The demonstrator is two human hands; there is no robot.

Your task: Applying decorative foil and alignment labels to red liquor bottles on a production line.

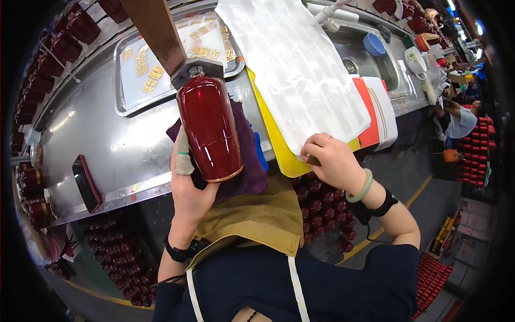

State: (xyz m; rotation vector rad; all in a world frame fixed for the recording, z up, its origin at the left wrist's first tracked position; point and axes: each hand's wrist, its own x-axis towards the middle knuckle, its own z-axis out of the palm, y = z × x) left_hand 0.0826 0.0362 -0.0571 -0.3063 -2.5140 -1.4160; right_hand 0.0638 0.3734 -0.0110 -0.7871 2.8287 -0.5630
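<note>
A glossy dark red bottle [208,131] lies with its neck against a dark metal bracket [197,68] and its gold-rimmed base toward me. My left hand [190,185] grips its left side and lower end, with cloth covers on some fingers. Beneath the bottle is a purple cloth [249,155]. At the near edge of a large white translucent sheet [300,80], my right hand [332,163] has its fingers closed on a small dark brown piece [313,160], mostly hidden. The sheet lies over a yellow board [287,165].
A metal tray [126,110] holding gold labels stands behind the bottle. On the steel table's left rests a phone [86,182]. Right of the sheet are a red folder [366,115] and a sink with a blue bowl [374,44]. Another person [462,123] is at the far right.
</note>
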